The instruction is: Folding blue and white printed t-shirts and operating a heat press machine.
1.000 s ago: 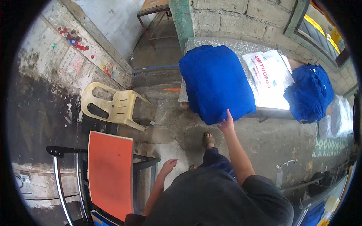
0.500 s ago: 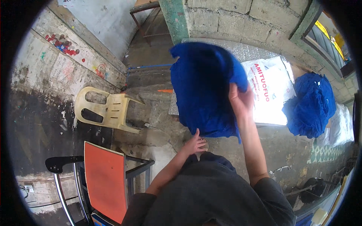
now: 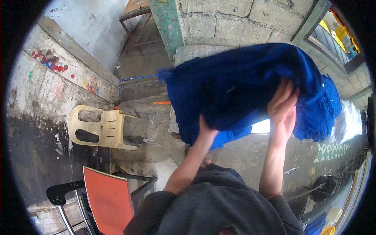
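Note:
A large dark blue cloth [image 3: 235,84], with a small pale mark near its middle, spreads across the low foil-covered surface in front of me, its upper part blurred by motion. My left hand [image 3: 206,129] is at its near left edge, thumb showing and fingers hidden by the fabric. Farther right, my right hand [image 3: 282,103] touches the underside of the raised right part, fingers stretched out. Below the cloth's near edge a strip of a white plastic bag [image 3: 261,126] shows; the rest is covered. Beside it on the right sits a crumpled heap of blue fabric [image 3: 327,117].
Foil sheeting [image 3: 192,51] shows at the back against a block wall [image 3: 235,23]. To the left a cream plastic chair [image 3: 111,127] lies on its side, with an orange-backed chair [image 3: 107,199] nearer me. White plastic bundles [image 3: 350,121] stand at far right.
The blue cloth has gone from bunched up to spread out toward the right, covering most of the white bag. My right hand moved right and its fingers straightened; my left hand rose to the cloth's edge.

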{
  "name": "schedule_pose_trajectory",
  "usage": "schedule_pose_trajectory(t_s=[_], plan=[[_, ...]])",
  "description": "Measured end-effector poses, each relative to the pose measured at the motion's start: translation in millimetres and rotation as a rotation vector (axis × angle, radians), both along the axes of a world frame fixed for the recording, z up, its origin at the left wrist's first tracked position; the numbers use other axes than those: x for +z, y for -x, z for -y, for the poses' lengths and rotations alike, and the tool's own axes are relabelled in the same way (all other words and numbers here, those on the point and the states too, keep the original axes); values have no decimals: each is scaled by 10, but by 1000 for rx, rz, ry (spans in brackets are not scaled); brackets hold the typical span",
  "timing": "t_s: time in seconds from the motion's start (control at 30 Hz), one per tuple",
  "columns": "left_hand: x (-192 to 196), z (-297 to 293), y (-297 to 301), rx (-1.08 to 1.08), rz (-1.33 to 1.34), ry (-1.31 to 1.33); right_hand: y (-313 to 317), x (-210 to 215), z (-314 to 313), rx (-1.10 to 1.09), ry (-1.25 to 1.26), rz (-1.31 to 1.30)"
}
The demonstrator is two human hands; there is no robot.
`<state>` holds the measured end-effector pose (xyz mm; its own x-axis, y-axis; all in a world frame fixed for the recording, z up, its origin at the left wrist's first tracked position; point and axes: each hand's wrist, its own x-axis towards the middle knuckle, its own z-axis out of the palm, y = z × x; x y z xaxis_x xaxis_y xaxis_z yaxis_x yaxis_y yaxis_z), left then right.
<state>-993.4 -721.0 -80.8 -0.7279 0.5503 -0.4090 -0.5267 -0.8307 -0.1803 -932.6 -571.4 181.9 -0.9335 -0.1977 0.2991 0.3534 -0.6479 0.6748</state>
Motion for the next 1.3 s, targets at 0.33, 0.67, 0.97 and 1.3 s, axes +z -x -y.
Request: schedule_pose_trajectory(t_s=[0.33,0.67,0.97,1.3], plan=[[2222,382,1343,276,-606,499,161,305,-286,-141,49,-618],[305,1677,644,-308,-223,947,-2006,-2889,48,536,-1644,708],[-1059,2273,565,-171,-69,1641,-308,-2276,787,-580,-3301,24],[-1419,2800,1316,-88,173,1775,923,-2565,1789,-254,-3906,-263]])
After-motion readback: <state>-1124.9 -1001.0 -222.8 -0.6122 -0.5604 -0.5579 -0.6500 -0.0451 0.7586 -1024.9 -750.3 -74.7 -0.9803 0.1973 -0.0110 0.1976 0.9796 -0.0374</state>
